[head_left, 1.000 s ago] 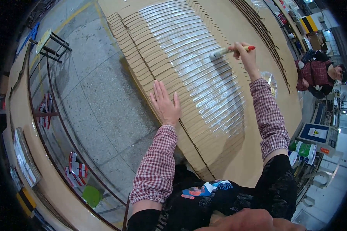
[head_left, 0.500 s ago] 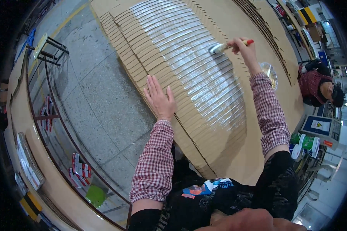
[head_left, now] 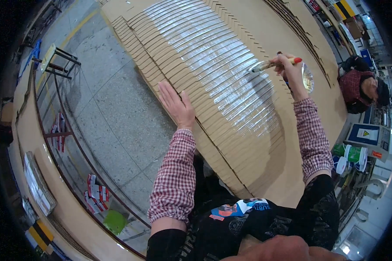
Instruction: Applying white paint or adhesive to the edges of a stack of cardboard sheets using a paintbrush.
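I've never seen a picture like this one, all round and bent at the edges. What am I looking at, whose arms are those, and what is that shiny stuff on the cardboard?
The camera sits on a person's head and looks down, so the two arms in checked sleeves are the wearer's own. Its wide lens bends straight edges near the rim.

In front lies a long fanned row of overlapping flat cardboard sheets on a big brown work surface. The left hand rests flat and open on the near edge of the sheets. The right hand holds a brush with a red-tipped handle, bristles down on the cardboard. The shiny band is a wet-looking coat along the sheets, probably glue, though I cannot be sure.

At the right edge another person is nearby. To the left is grey floor.
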The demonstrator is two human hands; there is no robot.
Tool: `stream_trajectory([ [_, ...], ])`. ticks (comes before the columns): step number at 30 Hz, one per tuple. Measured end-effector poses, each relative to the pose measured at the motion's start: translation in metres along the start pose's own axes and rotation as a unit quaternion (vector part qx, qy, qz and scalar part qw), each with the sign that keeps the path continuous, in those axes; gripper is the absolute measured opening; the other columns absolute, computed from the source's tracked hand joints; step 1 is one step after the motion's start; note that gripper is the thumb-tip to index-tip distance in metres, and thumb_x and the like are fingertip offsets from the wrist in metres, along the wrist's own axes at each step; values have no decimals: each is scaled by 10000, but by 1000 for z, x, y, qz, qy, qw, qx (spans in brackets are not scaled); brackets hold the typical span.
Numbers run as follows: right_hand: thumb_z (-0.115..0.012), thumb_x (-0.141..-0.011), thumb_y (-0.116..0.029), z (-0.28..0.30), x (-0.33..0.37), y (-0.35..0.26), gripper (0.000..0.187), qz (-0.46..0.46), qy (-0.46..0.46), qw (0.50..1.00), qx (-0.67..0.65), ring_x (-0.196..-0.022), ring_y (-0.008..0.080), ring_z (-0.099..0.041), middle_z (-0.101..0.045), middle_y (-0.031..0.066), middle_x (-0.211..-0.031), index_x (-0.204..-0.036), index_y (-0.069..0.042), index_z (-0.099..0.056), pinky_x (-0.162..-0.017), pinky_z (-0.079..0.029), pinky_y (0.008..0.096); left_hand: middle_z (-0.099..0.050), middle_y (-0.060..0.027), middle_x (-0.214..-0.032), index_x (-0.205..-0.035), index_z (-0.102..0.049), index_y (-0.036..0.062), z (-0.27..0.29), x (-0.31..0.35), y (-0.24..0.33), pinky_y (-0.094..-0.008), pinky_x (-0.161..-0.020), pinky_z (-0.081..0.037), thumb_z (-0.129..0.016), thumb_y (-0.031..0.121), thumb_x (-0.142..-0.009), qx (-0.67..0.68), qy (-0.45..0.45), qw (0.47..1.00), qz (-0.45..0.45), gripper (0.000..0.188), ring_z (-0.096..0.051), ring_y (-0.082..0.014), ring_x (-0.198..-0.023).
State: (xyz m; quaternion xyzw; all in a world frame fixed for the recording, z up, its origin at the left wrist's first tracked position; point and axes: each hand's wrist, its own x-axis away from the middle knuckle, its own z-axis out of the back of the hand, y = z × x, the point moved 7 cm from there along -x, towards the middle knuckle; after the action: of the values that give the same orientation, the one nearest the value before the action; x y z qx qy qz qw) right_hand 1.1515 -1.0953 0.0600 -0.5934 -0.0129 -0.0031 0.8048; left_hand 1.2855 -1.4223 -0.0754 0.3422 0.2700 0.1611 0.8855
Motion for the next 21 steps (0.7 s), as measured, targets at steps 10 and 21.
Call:
stream_trajectory([
  [10,-529,-874,-211,76,107,47,306,-146,-49,973,170,-409,69,-487,-625,61,-604,-638,-29,-596,-367,-374,209,-183,-189,-1486,-1418,-182,-28,2,51,20,-440,-1117,-95,-381,291,-923,-55,-110,992,26,622,-158,-314,-1381],
  [21,-655,-812,-219,-122,-40,-17,251,128,-81,982,115,-528,80,-545,-590,30,-619,-709,8,-625,-486,-409,230,-205,-185,-1480,-1413,-206,-25,-10,52,25,-426,-1119,-109,-395,279,-919,-57,-97,994,1,610,-174,-295,-1381],
])
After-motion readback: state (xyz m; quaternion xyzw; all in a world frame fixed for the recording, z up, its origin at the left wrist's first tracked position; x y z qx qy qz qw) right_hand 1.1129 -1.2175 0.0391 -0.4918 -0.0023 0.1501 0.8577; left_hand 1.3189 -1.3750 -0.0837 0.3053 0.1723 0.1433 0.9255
